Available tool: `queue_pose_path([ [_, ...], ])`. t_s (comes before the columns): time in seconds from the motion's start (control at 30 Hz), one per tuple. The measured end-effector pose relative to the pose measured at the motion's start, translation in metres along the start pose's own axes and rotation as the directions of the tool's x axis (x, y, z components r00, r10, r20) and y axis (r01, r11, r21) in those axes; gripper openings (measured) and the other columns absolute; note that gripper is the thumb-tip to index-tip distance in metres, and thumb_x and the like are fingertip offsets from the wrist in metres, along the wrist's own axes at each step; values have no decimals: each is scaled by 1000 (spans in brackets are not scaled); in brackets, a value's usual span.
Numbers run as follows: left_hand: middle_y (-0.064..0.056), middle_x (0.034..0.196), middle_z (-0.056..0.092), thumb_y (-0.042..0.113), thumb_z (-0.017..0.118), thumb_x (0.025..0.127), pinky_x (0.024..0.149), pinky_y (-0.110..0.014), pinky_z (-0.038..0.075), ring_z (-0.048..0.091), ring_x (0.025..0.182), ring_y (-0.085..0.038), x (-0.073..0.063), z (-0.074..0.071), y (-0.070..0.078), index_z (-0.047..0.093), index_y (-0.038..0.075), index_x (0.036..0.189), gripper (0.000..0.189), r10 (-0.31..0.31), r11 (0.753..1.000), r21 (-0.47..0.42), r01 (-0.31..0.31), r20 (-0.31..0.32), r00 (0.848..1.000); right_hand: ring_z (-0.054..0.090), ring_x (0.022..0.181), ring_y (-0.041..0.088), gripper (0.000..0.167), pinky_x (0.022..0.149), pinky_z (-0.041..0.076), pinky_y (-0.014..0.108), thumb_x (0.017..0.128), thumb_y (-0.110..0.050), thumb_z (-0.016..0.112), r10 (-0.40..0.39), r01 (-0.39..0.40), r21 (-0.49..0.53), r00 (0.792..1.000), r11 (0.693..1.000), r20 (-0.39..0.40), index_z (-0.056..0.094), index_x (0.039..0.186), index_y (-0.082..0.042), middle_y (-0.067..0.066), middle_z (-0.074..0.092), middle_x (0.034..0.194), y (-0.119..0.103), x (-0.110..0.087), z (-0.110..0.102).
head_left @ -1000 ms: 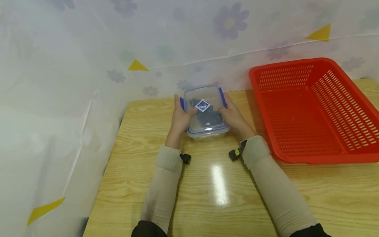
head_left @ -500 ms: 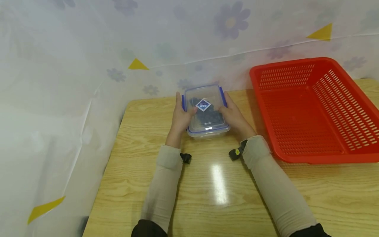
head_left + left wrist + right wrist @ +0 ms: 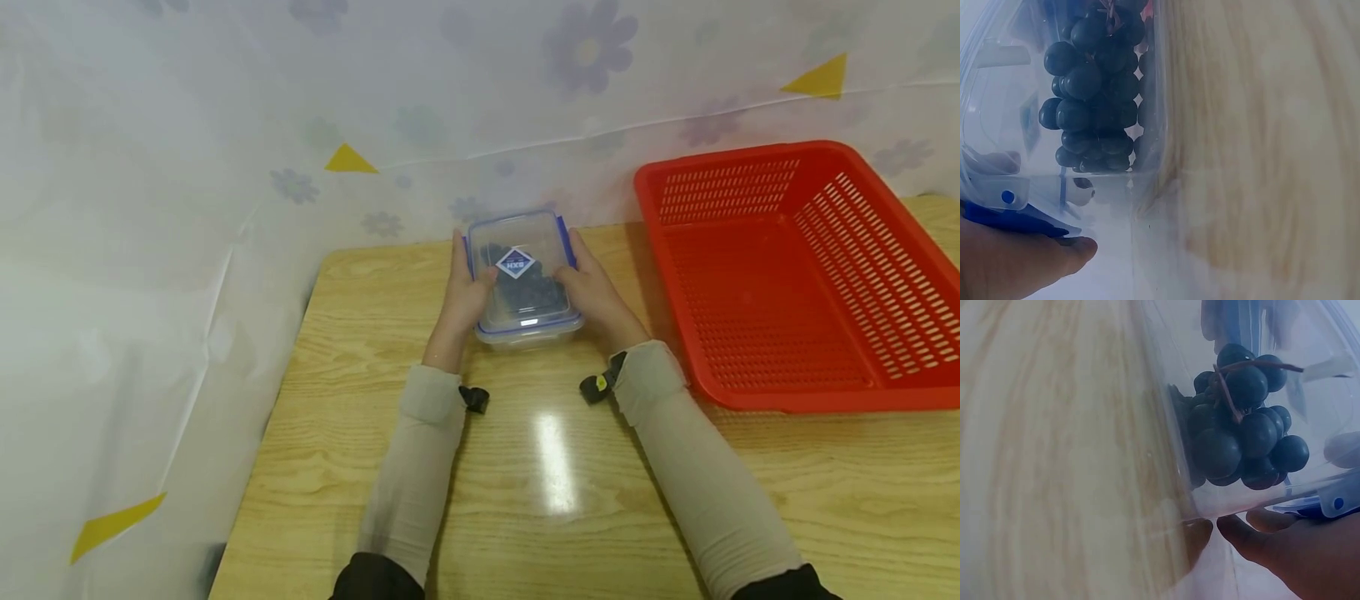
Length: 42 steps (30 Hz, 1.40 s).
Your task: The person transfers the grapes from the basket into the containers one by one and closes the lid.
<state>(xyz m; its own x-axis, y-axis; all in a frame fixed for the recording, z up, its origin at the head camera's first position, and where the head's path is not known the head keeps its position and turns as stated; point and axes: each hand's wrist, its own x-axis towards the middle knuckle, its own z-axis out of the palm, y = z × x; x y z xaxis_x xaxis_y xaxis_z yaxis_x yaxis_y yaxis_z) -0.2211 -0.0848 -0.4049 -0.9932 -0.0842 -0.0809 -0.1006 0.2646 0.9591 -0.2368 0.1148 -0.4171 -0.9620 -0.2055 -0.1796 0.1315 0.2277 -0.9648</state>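
Observation:
A clear plastic food container [image 3: 525,232] with a blue-edged lid and a diamond-shaped label stands at the table's back. Dark grapes [image 3: 1083,81] on a stem show through its wall; the right wrist view also shows the grapes [image 3: 1254,434]. My left hand [image 3: 465,293] holds the container's left side, thumb on the lid and fingers along the side by a blue locking flap [image 3: 1013,219]. On the other side, my right hand [image 3: 596,293] grips near the right blue flap [image 3: 564,242], its thumb over the lid's edge. Some fingertips are hidden behind the container.
A red slotted plastic basket [image 3: 750,398] stands to the right on the wooden table [image 3: 337,467]. A flower-patterned white sheet [image 3: 420,75] covers the wall right behind the container. Another white covering runs along the table's left edge.
The left blue flap stood out from the container and now lies closer to its side. My left hand has shifted slightly right with it. My right hand has stayed nearly still.

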Motion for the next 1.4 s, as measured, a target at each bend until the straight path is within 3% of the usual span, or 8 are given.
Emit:
queue_pose_path([
  [0.23, 0, 169, -6, 10, 46, 106, 121, -35, 2, -3, 153, -19, 0, -1, 4, -12, 28, 162, 83, -53, 998, 16, 53, 8, 999, 0, 154, 24, 74, 121, 6, 47, 104, -15, 39, 3, -3, 7, 1000, 1000, 4, -4, 164, -24, -1, 1, 170, -1, 1, 1],
  [0.67, -6, 169, -2, 5, 43, 106, 120, -28, 2, -1, 153, -19, -1, -2, 8, -4, 15, 163, 75, 10, 999, 52, -10, -3, 1000, 0, 154, 23, 74, 121, 6, 46, 105, -16, 39, 8, -8, 18, 1000, 1000, 6, -4, 164, -24, -1, 1, 170, -4, 0, 2],
  [1.13, -4, 169, 4, 6, 44, 106, 121, -32, 6, 5, 153, -21, 0, 2, 7, 1, 16, 164, 73, -28, 999, 24, 29, -39, 999, -1, 154, 21, 74, 122, 5, 43, 105, -16, 40, 8, -8, 11, 1000, 1000, -3, -4, 164, -24, -1, -1, 170, -2, -2, 1],
  [1.27, -5, 169, 8, 5, 47, 104, 121, -33, 9, 8, 153, -22, 0, 2, 5, 5, 16, 164, 74, -26, 1000, 6, 26, -69, 997, 0, 154, 22, 74, 122, 5, 44, 105, -15, 40, 10, -9, 19, 1000, 1000, -6, -3, 164, -23, -1, 0, 170, -1, -1, 2],
  [1.4, -9, 167, 20, 1, 52, 100, 120, -31, 15, 18, 152, -23, 0, 4, 3, 16, 14, 163, 74, -10, 999, -35, 5, -145, 989, 1, 154, 22, 74, 122, 5, 41, 104, -12, 41, -8, 9, 35, 1000, 999, -22, -1, 164, -18, 2, 1, 170, -1, -1, 3],
])
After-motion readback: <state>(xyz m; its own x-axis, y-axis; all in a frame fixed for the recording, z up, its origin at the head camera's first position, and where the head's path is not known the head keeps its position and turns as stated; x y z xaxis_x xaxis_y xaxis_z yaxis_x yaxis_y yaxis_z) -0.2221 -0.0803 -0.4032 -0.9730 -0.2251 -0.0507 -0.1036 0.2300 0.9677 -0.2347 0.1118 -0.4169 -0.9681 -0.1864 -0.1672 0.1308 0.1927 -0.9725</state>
